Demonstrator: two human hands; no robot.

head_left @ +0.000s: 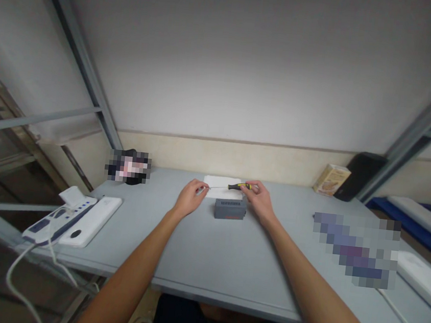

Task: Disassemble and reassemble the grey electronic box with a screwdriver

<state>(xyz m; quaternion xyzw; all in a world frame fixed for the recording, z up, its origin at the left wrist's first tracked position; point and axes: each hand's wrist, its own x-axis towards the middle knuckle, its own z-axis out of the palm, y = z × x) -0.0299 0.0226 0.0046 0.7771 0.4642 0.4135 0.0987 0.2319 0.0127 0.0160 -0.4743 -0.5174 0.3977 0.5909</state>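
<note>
A screwdriver with a black and yellow handle lies level in my right hand, whose fingers are closed round the handle's end. Its thin shaft points left to my left hand. The left thumb and fingertips pinch together at the shaft's tip; whatever sits between them is too small to make out. Just below and between both hands, a dark grey box with a row of vent slots on top and reddish marking on its front stands on the table. Behind it lies a white sheet, partly covered by the screwdriver.
On the grey table, a power strip and a white flat device lie left. At the right back stand a yellowish carton and a black case. Blurred-out items lie on both sides. A white cable runs along the right.
</note>
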